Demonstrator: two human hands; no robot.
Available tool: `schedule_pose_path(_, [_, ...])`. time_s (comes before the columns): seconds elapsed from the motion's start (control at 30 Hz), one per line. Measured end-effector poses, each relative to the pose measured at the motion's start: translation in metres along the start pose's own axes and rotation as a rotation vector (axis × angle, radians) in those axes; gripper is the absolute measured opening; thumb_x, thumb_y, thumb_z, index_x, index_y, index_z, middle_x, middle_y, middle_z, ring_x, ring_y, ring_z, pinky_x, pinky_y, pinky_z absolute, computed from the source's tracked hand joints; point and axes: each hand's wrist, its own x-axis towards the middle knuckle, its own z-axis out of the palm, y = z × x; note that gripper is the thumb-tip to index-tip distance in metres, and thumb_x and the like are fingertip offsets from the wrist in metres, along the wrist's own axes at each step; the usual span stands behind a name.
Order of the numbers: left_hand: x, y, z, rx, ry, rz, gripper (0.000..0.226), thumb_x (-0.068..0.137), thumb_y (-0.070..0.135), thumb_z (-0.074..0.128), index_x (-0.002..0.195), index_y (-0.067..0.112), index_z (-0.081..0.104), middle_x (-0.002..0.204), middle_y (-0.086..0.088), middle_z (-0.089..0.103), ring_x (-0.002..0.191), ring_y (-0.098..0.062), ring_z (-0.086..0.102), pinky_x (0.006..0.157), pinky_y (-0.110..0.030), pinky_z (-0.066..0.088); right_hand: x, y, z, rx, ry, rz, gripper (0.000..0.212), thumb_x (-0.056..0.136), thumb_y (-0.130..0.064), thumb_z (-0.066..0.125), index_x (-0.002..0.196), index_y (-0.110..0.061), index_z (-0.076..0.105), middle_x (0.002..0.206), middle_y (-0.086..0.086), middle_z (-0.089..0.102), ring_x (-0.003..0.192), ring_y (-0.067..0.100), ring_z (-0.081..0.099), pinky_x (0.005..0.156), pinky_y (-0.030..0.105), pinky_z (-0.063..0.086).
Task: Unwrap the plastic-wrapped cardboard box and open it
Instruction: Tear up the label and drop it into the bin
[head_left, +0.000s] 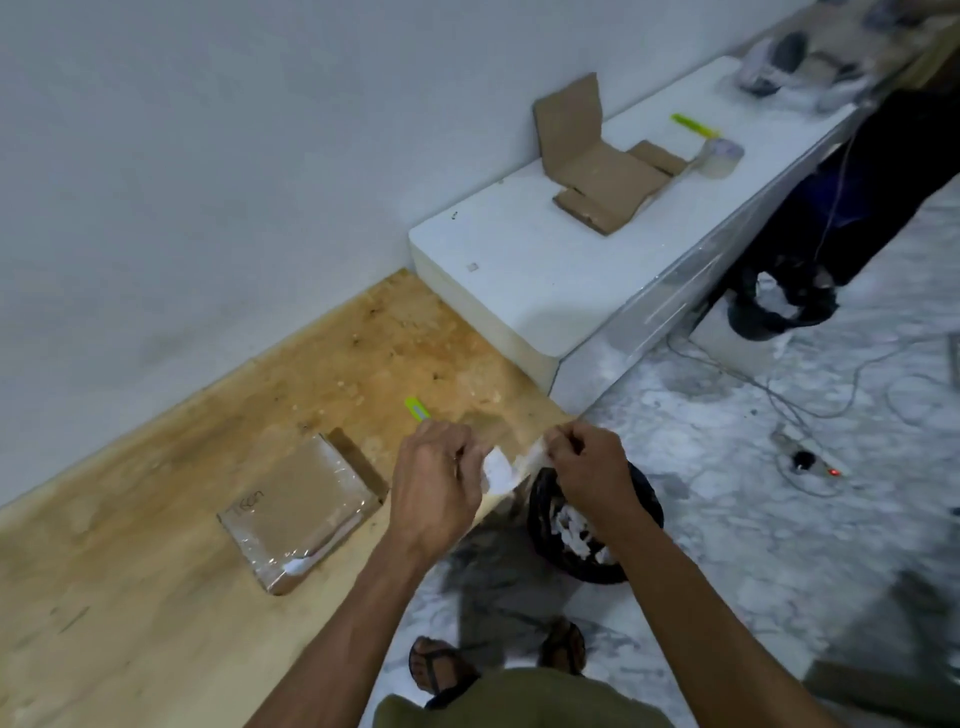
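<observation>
Hands busy with a scrap over the bin, box still wrapped

Both hands, left hand and right hand, are closed on a crumpled white scrap stretched between them above the black bin. The plastic-wrapped box lies untouched on the wooden counter, film still over it, a green cutter just behind the left hand. Likely next: drop the scrap, take the cutter, slit the film.

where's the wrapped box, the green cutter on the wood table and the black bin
wrapped box (301, 506): head view, middle of its plastic-covered top face
green cutter (415, 407): head view, green handle showing above the left hand
black bin (576, 564): head view, lower front rim, under the hands
</observation>
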Motion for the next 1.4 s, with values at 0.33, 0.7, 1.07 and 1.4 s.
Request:
schedule_pose_path(0.33, [0.019, 0.022, 0.053, -0.239, 0.131, -0.626, 0.018, 0.09, 0.022, 0.066, 0.074, 0.014, 0.068, 0.07, 0.0, 0.071, 0.066, -0.014, 0.063, 0.076, -0.047, 0.057, 0.01, 0.038, -0.086, 0.343, 0.237, 0.178, 0.023, 0.095, -0.027, 0.061, 0.074, -0.021, 0.066, 0.08, 0.008, 0.069, 0.076, 0.02, 0.063, 0.076, 0.048, 0.059])
schedule_pose_path(0.7, [0.029, 0.126, 0.121, -1.052, -0.049, -0.978, 0.007, 0.094, 0.009, 0.062, 0.092, 0.003, 0.064, 0.083, -0.017, 0.071, 0.066, -0.023, 0.067, 0.05, -0.028, 0.055, 0.016, 0.042, -0.091, 0.27, 0.291, 0.192, 0.017, 0.096, -0.028, 0.053, 0.087, -0.016, 0.06, 0.08, -0.005, 0.061, 0.077, 0.015, 0.059, 0.062, 0.023, 0.041])
schedule_pose_path(1.07, [0.046, 0.118, 0.126, -0.637, -0.201, -0.657, 0.018, 0.076, -0.005, 0.078, 0.091, 0.001, 0.07, 0.083, -0.018, 0.074, 0.074, -0.028, 0.07, 0.073, -0.042, 0.06, 0.012, 0.05, -0.108, 0.231, 0.386, 0.018, 0.003, 0.094, -0.026, 0.059, 0.096, -0.023, 0.06, 0.088, -0.01, 0.066, 0.08, 0.004, 0.061, 0.061, 0.008, 0.043])
schedule_pose_path(1.4, [0.058, 0.111, 0.109, -0.922, -0.265, -0.675, 0.016, 0.078, -0.006, 0.073, 0.092, 0.001, 0.071, 0.081, -0.016, 0.075, 0.064, -0.024, 0.069, 0.058, -0.03, 0.058, 0.006, 0.059, -0.101, 0.025, 0.143, -0.305, 0.017, 0.093, -0.039, 0.06, 0.097, -0.025, 0.069, 0.091, -0.011, 0.061, 0.081, 0.002, 0.059, 0.07, 0.013, 0.045])
